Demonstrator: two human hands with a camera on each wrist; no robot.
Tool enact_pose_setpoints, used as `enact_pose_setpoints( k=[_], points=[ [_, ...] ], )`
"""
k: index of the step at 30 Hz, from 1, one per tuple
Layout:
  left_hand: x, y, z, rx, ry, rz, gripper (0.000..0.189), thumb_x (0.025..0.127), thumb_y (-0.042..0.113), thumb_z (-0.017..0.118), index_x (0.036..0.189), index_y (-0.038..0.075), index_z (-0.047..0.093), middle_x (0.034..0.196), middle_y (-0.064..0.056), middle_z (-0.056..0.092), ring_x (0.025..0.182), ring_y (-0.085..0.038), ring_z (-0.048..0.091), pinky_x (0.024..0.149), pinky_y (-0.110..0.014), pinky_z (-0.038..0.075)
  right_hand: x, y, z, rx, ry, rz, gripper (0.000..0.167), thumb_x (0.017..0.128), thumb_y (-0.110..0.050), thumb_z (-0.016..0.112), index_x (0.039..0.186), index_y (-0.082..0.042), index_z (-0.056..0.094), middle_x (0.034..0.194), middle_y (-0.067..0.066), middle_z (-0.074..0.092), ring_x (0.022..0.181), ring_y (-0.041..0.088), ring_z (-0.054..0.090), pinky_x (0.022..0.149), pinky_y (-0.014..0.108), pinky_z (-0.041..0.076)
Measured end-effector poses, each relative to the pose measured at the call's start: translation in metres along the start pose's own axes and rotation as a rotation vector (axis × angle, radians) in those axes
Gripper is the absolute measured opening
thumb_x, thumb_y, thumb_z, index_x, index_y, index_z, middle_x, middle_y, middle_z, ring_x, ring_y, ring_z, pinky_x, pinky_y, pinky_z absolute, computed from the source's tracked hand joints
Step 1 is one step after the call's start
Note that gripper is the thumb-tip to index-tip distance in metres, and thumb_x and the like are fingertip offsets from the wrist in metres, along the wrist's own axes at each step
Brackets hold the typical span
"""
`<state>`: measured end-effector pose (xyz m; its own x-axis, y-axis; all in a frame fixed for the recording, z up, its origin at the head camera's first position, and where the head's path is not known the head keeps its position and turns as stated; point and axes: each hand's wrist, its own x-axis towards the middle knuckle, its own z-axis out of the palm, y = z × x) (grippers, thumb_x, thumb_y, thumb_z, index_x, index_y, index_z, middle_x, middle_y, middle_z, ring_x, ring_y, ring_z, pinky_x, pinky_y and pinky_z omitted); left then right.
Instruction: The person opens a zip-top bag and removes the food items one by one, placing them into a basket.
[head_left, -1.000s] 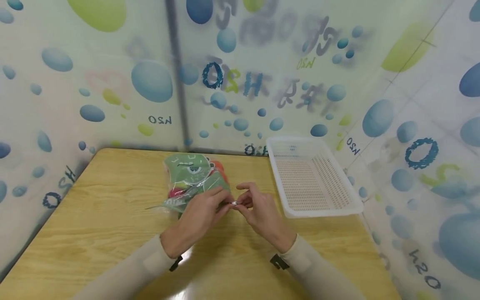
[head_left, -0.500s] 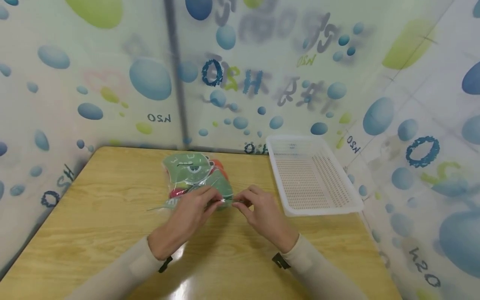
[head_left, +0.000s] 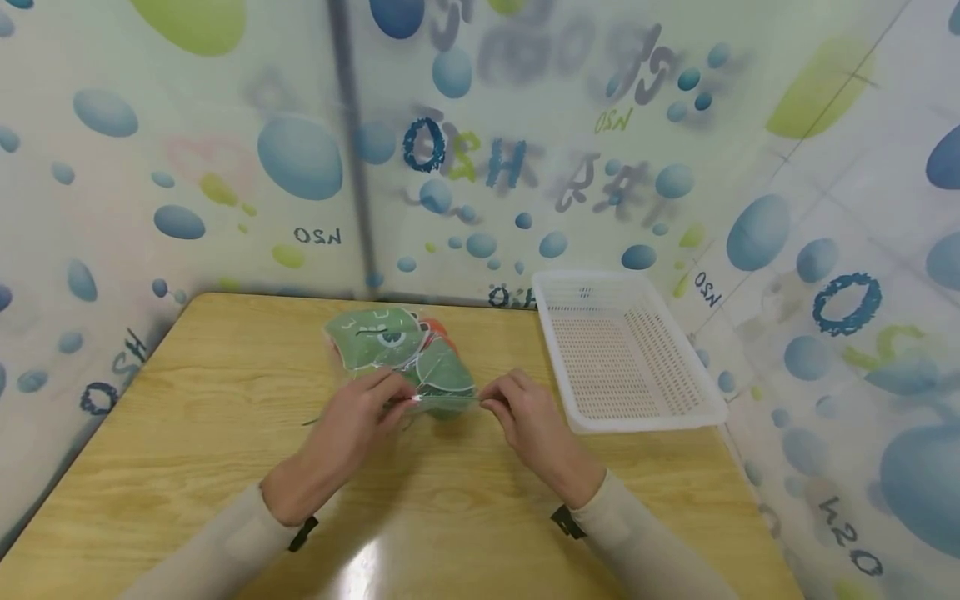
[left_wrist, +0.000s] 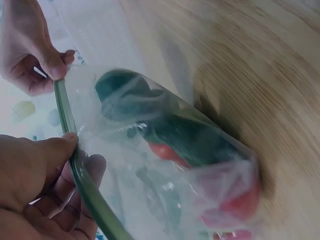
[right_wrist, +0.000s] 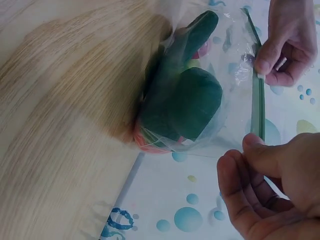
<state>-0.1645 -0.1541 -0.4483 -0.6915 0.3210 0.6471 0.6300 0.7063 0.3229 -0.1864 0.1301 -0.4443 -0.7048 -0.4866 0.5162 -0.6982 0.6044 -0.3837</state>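
A clear zip bag (head_left: 378,333) with a green cartoon-face print lies on the table, its green zip strip (right_wrist: 258,107) stretched between both hands. My left hand (head_left: 348,429) pinches the strip at a small white slider (right_wrist: 261,76), thumb against fingertips. At the right end of the strip, my right hand (head_left: 536,425) pinches the corner between thumb and index finger. Through the plastic show long dark green cucumber-like things (left_wrist: 192,137) and red round ones (left_wrist: 240,202). The left part of the strip is hidden behind my left hand in the head view.
A white perforated plastic basket (head_left: 716,408) stands at the back right of the wooden table (head_left: 225,375). Patterned sheeting (head_left: 480,100) with blue and green drops rises behind the table and along its sides.
My left hand has slid leftward along the zip strip, with the white slider at its fingertips. My right hand has shifted slightly right, and more of the strip shows between them.
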Motion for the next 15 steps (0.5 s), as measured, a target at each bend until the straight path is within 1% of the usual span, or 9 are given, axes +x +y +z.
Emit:
enact_pose_setpoints(
  k=[3,7,11,15],
  points=[
    [-0.006,-0.006,-0.007,0.028,-0.008,-0.027,0.024,0.091,0.001,0.098,0.1,0.013,0.079,0.096,0.0,0.076,0.079,-0.011,0.072,0.066,-0.03,0.061,-0.001,0.0,-0.002,-0.009,-0.014,0.029,0.005,0.107,-0.002,0.082,0.11,-0.002,0.078,0.106,0.009,0.075,0.09,0.019,0.078,0.078,0.03,0.068],
    [-0.013,-0.014,-0.02,0.047,-0.016,-0.085,0.026,0.091,-0.001,0.097,0.101,0.014,0.078,0.096,0.0,0.076,0.077,-0.01,0.071,0.065,-0.031,0.06,-0.002,0.001,-0.004,-0.046,-0.024,0.068,0.002,0.109,-0.004,0.08,0.11,-0.003,0.078,0.106,0.01,0.075,0.089,0.019,0.078,0.077,0.03,0.068],
    [-0.018,-0.02,-0.031,0.034,-0.02,-0.118,0.027,0.091,-0.004,0.095,0.103,0.013,0.079,0.1,-0.001,0.078,0.082,-0.015,0.078,0.069,-0.037,0.066,-0.001,0.004,-0.007,-0.074,-0.004,0.097,0.004,0.108,-0.002,0.081,0.108,-0.005,0.078,0.105,0.01,0.075,0.09,0.02,0.078,0.078,0.032,0.068],
    [-0.02,-0.025,-0.037,0.018,-0.019,-0.13,0.027,0.092,-0.007,0.093,0.107,0.012,0.08,0.105,-0.002,0.079,0.089,-0.019,0.082,0.074,-0.042,0.071,0.0,0.006,-0.011,-0.08,-0.001,0.111,0.006,0.107,0.0,0.081,0.107,-0.004,0.078,0.104,0.01,0.075,0.091,0.021,0.078,0.079,0.034,0.069]
  ],
)
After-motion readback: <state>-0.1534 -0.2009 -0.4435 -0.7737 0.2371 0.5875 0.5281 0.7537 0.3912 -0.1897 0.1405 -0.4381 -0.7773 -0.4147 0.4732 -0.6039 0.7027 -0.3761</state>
